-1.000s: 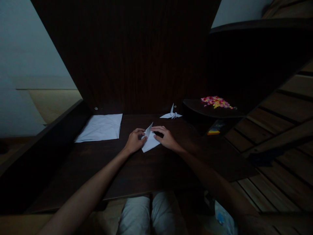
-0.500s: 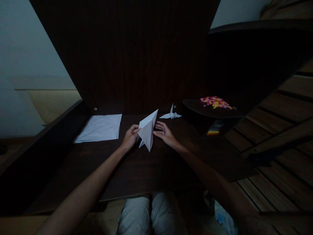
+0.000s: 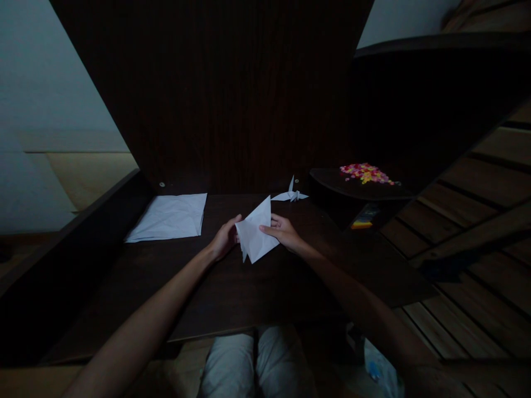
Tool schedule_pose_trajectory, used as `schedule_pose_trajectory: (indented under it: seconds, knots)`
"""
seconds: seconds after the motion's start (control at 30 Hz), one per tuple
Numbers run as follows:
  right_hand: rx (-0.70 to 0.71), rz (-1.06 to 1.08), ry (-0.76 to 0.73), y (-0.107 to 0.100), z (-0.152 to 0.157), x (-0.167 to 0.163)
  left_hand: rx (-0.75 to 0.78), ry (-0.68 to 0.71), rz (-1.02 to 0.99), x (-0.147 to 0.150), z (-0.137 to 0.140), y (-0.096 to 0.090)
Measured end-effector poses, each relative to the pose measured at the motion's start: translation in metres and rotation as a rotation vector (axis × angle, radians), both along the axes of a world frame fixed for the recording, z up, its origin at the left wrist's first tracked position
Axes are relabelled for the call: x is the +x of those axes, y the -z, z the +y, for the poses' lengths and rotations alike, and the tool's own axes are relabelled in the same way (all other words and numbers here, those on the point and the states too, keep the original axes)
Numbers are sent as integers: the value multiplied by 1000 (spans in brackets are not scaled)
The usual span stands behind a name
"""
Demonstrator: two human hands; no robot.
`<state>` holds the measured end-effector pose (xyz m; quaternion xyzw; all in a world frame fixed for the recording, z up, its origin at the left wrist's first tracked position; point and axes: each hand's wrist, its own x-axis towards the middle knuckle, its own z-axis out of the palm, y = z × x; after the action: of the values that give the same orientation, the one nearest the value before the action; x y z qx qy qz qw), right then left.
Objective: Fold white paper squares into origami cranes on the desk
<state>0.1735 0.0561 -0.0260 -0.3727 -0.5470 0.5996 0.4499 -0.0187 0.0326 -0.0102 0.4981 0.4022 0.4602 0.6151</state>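
Between my hands is a folded sheet of white paper (image 3: pixel 255 235), with pointed corners and layers parted at its lower left. My right hand (image 3: pixel 283 231) grips its right side, thumb on the front face and fingers behind. At the paper's left edge is my left hand (image 3: pixel 226 236), its fingers curled and partly hidden behind the paper; whether they pinch it is hard to see. Just beyond my right hand a folded paper crane (image 3: pixel 293 195) rests on the dark desk (image 3: pixel 232 293).
A stack of white paper sheets (image 3: pixel 170 216) lies at the desk's left, beside a raised side board (image 3: pixel 83 254). On the right, a low shelf (image 3: pixel 332 179) carries a heap of small pink and yellow pieces (image 3: pixel 367 173). A tall dark panel (image 3: pixel 232 99) closes off the back.
The folded paper has turned and flattened, its broad face now toward me. My right hand has gone from open beside it to gripping it. My left hand has shifted slightly.
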Motion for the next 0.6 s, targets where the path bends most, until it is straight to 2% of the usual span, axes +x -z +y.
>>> schedule_pose_trajectory:
  seconds: [0.13, 0.3, 0.37, 0.47, 0.6]
  knots:
    - [30, -49, -8, 3, 3, 2, -25, 5, -1, -4, 2, 2]
    - [232, -134, 114, 12, 12, 7, 28, -98, 79, -9, 11, 13]
    - [323, -243, 135, 14, 14, 10, 135, -118, 195, -12, 13, 15]
    - [501, -491, 120, 13, 14, 14, 378, -110, 535, -18, 13, 14]
    - [747, -708, 25, 11, 11, 17, 635, -57, 898, -21, 9, 12]
